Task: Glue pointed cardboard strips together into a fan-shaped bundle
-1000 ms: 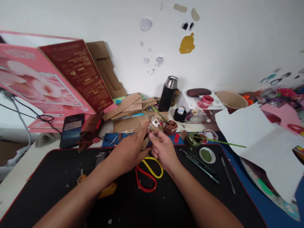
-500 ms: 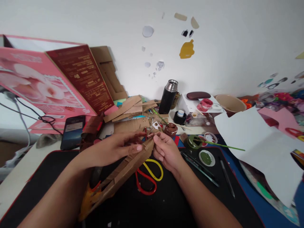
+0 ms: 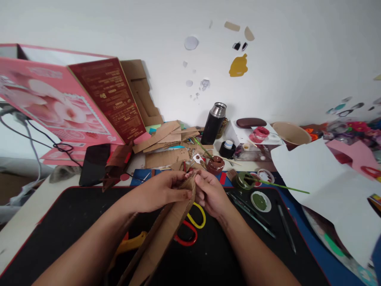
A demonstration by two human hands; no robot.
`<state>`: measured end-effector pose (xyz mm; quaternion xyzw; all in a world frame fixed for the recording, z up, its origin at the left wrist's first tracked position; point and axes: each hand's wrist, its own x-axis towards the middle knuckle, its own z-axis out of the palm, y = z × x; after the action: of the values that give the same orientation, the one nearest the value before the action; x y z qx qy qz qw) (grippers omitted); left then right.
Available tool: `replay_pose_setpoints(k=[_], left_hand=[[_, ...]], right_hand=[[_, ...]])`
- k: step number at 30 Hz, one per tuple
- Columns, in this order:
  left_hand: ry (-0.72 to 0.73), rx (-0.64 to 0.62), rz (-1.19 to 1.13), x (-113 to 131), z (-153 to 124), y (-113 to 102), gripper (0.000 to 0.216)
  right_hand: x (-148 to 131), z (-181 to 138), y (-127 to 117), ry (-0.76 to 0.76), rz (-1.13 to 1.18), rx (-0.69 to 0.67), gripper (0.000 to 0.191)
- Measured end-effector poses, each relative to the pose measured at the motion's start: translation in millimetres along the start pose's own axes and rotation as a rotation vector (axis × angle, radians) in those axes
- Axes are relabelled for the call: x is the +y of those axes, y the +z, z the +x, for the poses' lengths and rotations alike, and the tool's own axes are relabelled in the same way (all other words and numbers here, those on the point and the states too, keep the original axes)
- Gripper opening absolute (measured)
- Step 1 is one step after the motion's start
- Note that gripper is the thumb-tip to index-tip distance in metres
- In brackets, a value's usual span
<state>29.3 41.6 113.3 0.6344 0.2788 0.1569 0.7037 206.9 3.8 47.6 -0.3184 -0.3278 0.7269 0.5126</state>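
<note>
cardboard [image 3: 171,230], two walls showing, pinched by fingers [image 3: 182,194] of left hand [image 3: 154,192] and right hand [image 3: 212,192]; two scissor handles [image 3: 187,243] beneath.

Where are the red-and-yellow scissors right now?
In the head view, the scissors show on the black mat below the right hand, just right of the folded cardboard, which partly covers them.

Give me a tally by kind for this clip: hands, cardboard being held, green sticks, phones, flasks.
Left hand plus right hand: 2
Folded cardboard: 1
Green sticks: 2
Phone: 1
Black flask: 1
Total: 7
</note>
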Motion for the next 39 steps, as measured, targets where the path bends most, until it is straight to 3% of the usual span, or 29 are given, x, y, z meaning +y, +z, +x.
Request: replay_pose_setpoints(k=[13,18,27,35,39], left_hand=[[-0.019,0.014,-0.005,-4.7,1.9,-1.2,0.021],[-0.081,0.111,0.070,-9.2,-2.2,-8.5,0.041],[0.033,0.244,0.223,-10.4,-2.6,-4.4,0.023],[0.039,0.258,0.122,-10.9,-2.5,-4.4,0.024],[0.062,0.420,0.293,-13.3,-2.5,-12.6,0.025]], right_hand=[[2.4,1.0,0.2,-0.020,-0.023,0.079,0.047],[1.3,3.3,1.4,-0.031,0.020,0.111,0.048],[3.2,3.8,0.9,-0.017,0.066,0.137,0.053],[11.5,6.9,0.6,-0.028,0.047,0.140,0.059],[11.6,7.9,1.9,-0.062,0.022,0.179,0.057]])
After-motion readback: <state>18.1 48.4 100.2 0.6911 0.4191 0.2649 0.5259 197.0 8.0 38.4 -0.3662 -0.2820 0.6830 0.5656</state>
